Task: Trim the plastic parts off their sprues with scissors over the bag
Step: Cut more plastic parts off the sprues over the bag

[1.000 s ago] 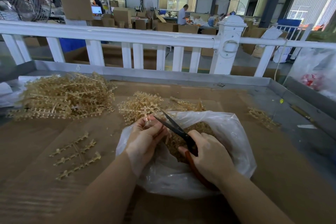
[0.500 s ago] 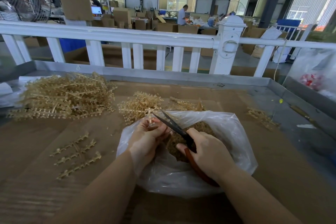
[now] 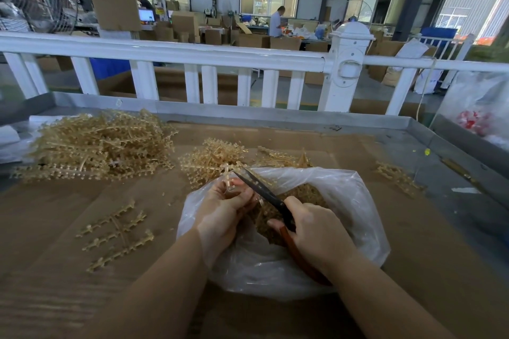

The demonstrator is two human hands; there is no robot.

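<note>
A clear plastic bag lies open on the cardboard-covered table, with cut tan parts inside. My left hand pinches a tan plastic sprue over the bag's left rim. My right hand grips black scissors with red-brown handles. The blades look nearly closed, and their tips are beside the sprue.
A big heap of tan sprues sits at the far left, a smaller heap just behind the bag. One flat sprue lies left of my arm, another at the right. A white railing runs behind the table's metal rim.
The scissor blades have come together near the sprue. My left hand has shifted the sprue slightly up and to the right. The bag has stayed in place.
</note>
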